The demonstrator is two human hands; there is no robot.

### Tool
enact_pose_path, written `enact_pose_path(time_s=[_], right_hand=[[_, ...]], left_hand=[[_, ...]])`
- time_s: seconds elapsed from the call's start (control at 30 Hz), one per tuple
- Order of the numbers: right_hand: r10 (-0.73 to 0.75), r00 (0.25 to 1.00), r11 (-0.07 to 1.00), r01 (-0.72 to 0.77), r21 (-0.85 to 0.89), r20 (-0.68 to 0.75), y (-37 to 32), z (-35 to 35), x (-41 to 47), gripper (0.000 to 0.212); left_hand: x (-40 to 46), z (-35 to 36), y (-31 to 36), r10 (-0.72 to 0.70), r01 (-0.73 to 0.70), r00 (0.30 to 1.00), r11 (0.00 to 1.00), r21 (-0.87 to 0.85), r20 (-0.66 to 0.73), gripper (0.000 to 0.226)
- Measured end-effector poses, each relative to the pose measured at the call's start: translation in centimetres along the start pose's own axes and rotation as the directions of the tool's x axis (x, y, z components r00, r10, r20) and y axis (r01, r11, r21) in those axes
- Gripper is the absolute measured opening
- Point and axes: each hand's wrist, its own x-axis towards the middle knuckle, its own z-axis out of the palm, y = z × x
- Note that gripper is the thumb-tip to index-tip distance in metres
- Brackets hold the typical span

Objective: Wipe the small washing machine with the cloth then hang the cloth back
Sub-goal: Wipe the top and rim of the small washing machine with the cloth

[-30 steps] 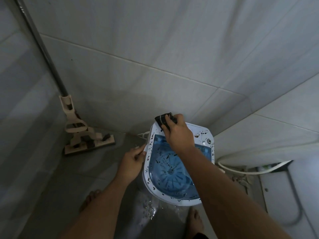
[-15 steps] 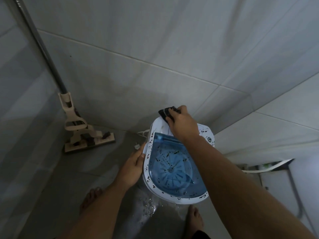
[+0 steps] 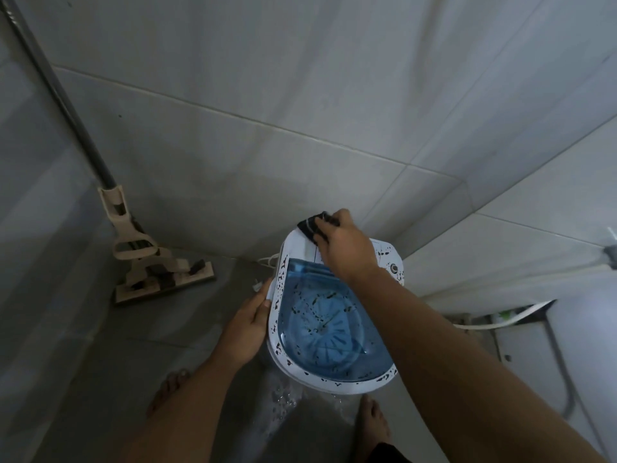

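The tiled wall [image 3: 300, 95] fills the upper part of the view, pale grey with thin grout lines, meeting a second tiled face at a corner on the right. Below it lies the grey floor [image 3: 100, 362], wet and speckled with droplets directly in front of the machine. A mop [image 3: 157, 269] leans in the left corner, its dark pole running up out of frame and its beige flat head resting on the floor against the wall base. The small washing machine [image 3: 334, 382] stands on the floor near the back wall, between the person's two bare feet; its white top rim carries dark marks, and a translucent blue lid [image 3: 320, 329] is closed over the tub, the ribbed agitator visible through it. A white hose [image 3: 500, 320] runs along the floor to the right of the machine. The left hand [image 3: 247, 329] rests against the machine's left side, fingers laid along the rim edge and only loosely bent, steadying it rather than clenching. The right hand [image 3: 347, 248] is over the rear control panel, fingers curled down onto the cloth [image 3: 312, 227], a dark folded piece pressed against the rear left corner of the top. A small round knob [image 3: 395, 268] sits on the panel just right of the right wrist.
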Motion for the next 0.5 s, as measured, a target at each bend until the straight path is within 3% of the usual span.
enact_pose_path(time_s=[0.17, 0.37, 0.5], right_hand=[[-0.238, 0.968, 0.971, 0.236, 0.041, 0.079, 0.4, 1.0, -3.9, 0.041], [-0.029, 0.999, 0.997, 0.032, 0.068, -0.033, 0.5, 0.7, -2.7, 0.040], [-0.046, 0.998, 0.997, 0.048, 0.066, -0.029, -0.5, 1.8, -5.4, 0.038]], left_hand=[[0.2, 0.0, 0.0, -0.016, 0.017, 1.000, 0.999, -0.048, 0.008, 0.042], [-0.5, 0.1, 1.1, -0.022, 0.022, 1.000, 0.996, -0.082, 0.009, 0.041], [-0.6, 0.0, 1.5, -0.027, 0.028, 1.000, 0.996, -0.080, 0.001, 0.042]])
